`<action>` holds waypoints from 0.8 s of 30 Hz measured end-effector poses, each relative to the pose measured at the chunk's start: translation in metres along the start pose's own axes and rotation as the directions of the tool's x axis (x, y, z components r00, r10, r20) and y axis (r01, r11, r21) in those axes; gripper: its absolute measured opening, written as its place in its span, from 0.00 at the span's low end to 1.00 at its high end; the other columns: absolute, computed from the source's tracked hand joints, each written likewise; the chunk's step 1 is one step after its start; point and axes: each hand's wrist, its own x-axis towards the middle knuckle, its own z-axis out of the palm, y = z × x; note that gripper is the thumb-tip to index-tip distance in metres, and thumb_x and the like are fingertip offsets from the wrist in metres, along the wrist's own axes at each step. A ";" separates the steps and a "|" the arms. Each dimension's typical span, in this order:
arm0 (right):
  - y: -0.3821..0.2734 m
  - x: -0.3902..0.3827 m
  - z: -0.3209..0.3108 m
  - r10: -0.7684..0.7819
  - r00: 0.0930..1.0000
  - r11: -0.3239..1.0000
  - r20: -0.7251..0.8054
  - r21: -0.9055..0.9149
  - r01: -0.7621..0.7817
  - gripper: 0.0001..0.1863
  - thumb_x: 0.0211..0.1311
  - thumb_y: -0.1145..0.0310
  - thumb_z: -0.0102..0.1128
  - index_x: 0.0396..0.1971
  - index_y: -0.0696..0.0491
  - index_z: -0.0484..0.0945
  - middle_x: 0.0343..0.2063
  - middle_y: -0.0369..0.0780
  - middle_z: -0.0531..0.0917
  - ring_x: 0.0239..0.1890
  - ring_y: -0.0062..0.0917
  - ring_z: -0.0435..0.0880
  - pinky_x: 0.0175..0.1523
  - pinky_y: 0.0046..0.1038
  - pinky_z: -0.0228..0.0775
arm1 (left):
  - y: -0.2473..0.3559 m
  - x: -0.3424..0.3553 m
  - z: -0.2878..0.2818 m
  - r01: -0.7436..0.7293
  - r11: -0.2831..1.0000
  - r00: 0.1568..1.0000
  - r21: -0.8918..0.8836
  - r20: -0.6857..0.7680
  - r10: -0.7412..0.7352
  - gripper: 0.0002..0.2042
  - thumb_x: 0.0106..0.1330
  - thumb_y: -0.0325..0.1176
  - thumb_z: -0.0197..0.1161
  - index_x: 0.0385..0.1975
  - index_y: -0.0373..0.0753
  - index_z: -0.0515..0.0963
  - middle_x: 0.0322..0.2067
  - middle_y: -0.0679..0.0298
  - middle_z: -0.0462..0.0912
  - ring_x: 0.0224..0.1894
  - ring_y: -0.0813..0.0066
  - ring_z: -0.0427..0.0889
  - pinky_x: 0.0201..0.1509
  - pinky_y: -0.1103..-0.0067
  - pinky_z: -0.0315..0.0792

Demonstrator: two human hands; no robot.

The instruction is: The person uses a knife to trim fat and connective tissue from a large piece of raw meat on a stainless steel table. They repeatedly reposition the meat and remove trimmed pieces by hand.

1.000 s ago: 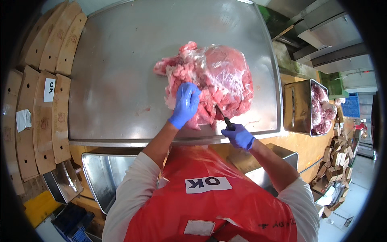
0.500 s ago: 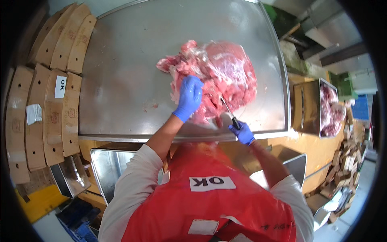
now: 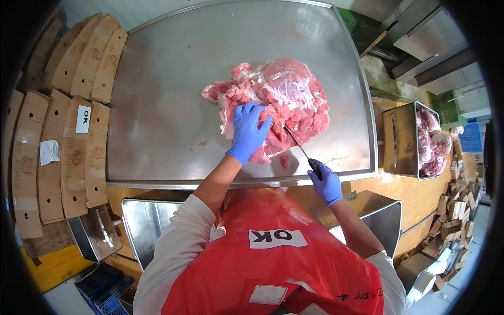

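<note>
A large slab of raw pink meat, with white fat and a glossy membrane, lies on the steel table. My left hand, in a blue glove, presses on its near left side, fingers curled over the flesh and thumb apart. Blue-gloved too, my right hand is wrapped round the black handle of a knife. The narrow blade points away and to the left, its tip at the meat's near edge. A small meat scrap sits between the slab and the table's front edge.
Stacked cardboard boxes line the left side. To the right stands a metal tub holding several pieces of meat. Below the table's near edge are another metal tub and a metal bin. A raised rim borders the table.
My right hand has drawn slightly right and nearer, the knife with it. My left hand has gone from a tighter fist to looser fingers with the thumb out. The small scrap now shows more plainly.
</note>
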 end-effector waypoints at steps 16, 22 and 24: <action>-0.252 0.192 -0.067 0.379 0.674 0.321 0.633 -0.774 0.546 0.14 0.69 0.69 0.62 0.49 0.56 0.90 0.40 0.52 0.92 0.46 0.48 0.93 0.48 0.44 0.85 | -0.031 -0.022 0.005 -0.116 0.939 0.991 -0.324 -0.098 0.089 0.17 0.57 0.28 0.72 0.48 0.41 0.82 0.44 0.57 0.83 0.51 0.47 0.80 0.67 0.54 0.71; -0.284 0.212 -0.072 0.362 0.739 0.327 0.568 -0.820 0.470 0.17 0.71 0.62 0.67 0.52 0.55 0.90 0.44 0.49 0.92 0.46 0.48 0.91 0.50 0.44 0.83 | -0.031 -0.037 0.005 -0.233 0.917 0.967 -0.325 -0.182 0.181 0.19 0.57 0.26 0.71 0.49 0.36 0.78 0.47 0.54 0.80 0.52 0.45 0.79 0.74 0.48 0.69; -0.265 0.200 -0.080 0.336 0.750 0.377 0.570 -0.811 0.447 0.18 0.74 0.58 0.67 0.52 0.55 0.90 0.41 0.49 0.92 0.44 0.46 0.91 0.47 0.43 0.83 | -0.029 -0.045 0.007 -0.241 0.919 0.962 -0.311 -0.204 0.184 0.19 0.57 0.25 0.71 0.49 0.36 0.77 0.48 0.53 0.79 0.54 0.45 0.79 0.76 0.47 0.68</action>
